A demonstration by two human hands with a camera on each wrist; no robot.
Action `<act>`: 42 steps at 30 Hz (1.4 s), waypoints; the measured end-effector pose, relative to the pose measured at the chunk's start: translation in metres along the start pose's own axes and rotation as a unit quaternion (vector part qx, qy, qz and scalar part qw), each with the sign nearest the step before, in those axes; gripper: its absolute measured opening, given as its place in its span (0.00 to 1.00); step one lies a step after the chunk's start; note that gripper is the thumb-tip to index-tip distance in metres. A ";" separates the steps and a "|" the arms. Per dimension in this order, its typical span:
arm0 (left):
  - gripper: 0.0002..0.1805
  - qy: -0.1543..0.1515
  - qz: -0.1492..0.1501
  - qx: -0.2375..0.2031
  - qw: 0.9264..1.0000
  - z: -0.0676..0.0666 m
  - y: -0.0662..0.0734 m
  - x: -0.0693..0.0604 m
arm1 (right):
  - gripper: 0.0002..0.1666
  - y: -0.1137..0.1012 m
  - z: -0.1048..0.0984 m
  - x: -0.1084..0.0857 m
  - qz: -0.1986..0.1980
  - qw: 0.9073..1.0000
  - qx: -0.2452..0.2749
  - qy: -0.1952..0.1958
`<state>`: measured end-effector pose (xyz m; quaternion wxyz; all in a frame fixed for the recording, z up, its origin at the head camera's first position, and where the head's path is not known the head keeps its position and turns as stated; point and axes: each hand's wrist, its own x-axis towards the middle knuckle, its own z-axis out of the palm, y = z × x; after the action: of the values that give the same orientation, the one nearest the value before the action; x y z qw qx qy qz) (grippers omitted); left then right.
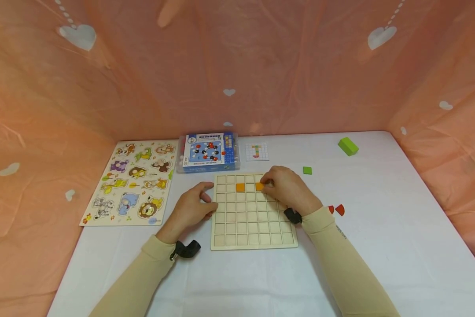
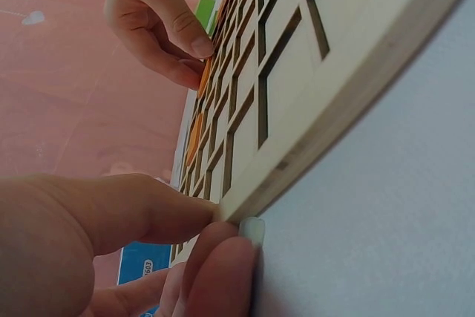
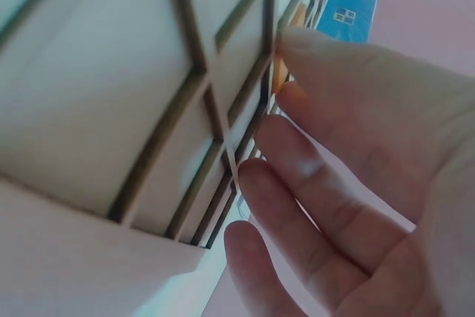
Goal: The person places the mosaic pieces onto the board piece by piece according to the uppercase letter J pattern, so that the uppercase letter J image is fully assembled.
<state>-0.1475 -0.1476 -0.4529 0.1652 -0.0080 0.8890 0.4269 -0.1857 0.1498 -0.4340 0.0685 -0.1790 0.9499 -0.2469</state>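
Note:
A wooden grid board (image 1: 241,226) lies flat on the table. My left hand (image 1: 191,204) grips its left edge; in the left wrist view the thumb (image 2: 159,209) is on the rim and the curled fingers are against the side. One orange square tile (image 1: 240,187) sits in a cell of an upper row. Two columns to its right, my right hand (image 1: 286,187) pinches another orange square tile (image 1: 259,186) between thumb and forefinger, at a cell. That tile (image 3: 280,72) is partly hidden by the fingertips in the right wrist view. The other right fingers hang loosely over the grid.
Behind the board are a boxed molecule set (image 1: 207,152) and a pattern card (image 1: 257,151). An animal puzzle board (image 1: 130,185) lies left. To the right are a green square tile (image 1: 307,170), a green block (image 1: 348,146) and red wedge pieces (image 1: 340,210), one partly covered by the sleeve.

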 end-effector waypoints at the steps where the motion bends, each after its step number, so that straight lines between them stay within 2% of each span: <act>1: 0.37 0.001 0.001 0.000 1.000 0.000 0.000 0.000 | 0.11 0.002 -0.001 0.000 0.001 1.000 0.005 0.000; 5: 0.37 0.002 -0.004 -0.001 1.000 0.001 0.001 0.000 | 0.13 0.012 -0.013 -0.004 0.022 0.999 0.037 0.002; 9: 0.37 0.002 -0.009 -0.002 1.000 0.002 0.000 0.001 | 0.17 0.032 -0.030 -0.012 0.065 0.996 0.060 0.012; 14: 0.37 0.002 -0.006 -0.003 1.000 0.002 0.001 0.002 | 0.20 0.064 -0.052 -0.026 0.117 0.991 0.055 0.023; 21: 0.37 0.007 -0.009 0.001 1.000 0.002 -0.002 0.000 | 0.22 0.093 -0.065 -0.035 0.149 0.987 0.052 0.036; 32: 0.37 0.006 -0.005 0.003 1.000 0.002 -0.002 -0.001 | 0.23 0.101 -0.062 -0.029 0.161 0.986 0.046 0.020; 42: 0.37 0.008 -0.007 0.003 1.000 0.002 -0.001 0.001 | 0.20 0.100 -0.057 -0.027 0.159 0.986 0.028 0.027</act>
<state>-0.1474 -0.1466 -0.4547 0.1616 -0.0171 0.8914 0.4231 -0.2038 0.2673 -0.4325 0.0860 -0.0166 0.9604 -0.2643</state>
